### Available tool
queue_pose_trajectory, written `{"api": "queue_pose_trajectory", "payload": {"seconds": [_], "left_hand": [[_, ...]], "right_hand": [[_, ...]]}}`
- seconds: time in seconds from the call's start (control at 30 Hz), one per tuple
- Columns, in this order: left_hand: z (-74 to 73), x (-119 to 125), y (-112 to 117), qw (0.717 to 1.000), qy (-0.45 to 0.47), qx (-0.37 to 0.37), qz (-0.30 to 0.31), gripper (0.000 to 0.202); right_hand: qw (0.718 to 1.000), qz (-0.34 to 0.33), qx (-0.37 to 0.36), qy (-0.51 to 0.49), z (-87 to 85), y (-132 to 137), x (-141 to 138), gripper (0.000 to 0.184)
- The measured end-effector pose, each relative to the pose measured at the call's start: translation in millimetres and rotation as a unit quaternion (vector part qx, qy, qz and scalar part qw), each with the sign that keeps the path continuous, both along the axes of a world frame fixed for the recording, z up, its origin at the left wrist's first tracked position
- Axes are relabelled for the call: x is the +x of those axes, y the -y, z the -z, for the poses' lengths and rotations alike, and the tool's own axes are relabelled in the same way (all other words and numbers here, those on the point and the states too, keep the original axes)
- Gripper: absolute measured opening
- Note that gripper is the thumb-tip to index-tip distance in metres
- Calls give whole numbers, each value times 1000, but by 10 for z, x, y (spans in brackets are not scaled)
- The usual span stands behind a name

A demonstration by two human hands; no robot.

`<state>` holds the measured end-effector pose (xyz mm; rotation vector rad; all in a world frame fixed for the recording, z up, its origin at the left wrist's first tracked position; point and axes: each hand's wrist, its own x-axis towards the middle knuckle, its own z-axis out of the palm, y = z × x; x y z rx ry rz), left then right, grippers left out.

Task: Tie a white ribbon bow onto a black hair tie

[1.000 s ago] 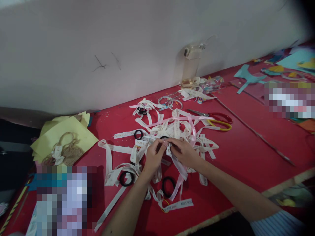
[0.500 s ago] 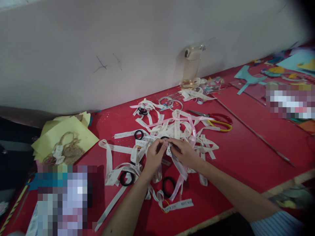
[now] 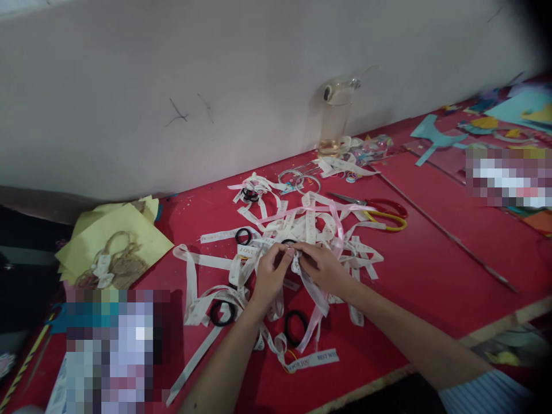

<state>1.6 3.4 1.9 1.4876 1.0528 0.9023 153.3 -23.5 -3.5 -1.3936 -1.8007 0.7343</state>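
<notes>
My left hand [image 3: 273, 269] and my right hand [image 3: 321, 269] meet at the middle of the pile, fingers pinched together. Between them is a white printed ribbon [image 3: 295, 263], gathered at the fingertips, its tail hanging below my right hand. A black hair tie [image 3: 288, 242] shows just behind the fingertips; whether the ribbon is fastened to it I cannot tell. Loose white and pink ribbons [image 3: 317, 221] lie tangled around both hands. Nearer to me is another black hair tie [image 3: 295, 326], and one more black hair tie [image 3: 222, 313] lies by my left forearm.
Scissors [image 3: 386, 215] with red and yellow handles lie right of the pile. A clear cup [image 3: 335, 123] stands by the wall. Yellow paper sheets [image 3: 125, 230] with twine [image 3: 125, 264] are at left. A thin rod [image 3: 444, 230] crosses the red table [image 3: 457, 195].
</notes>
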Motion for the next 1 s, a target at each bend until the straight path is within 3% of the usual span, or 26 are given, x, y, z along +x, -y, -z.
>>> {"api": "queue_pose_trajectory", "payload": {"seconds": [1.0], "left_hand": [[13,-14,-1,1000,4,11,7,22]], "right_hand": [[1000,-9,-12,-3,-5,-4,1,33]]}}
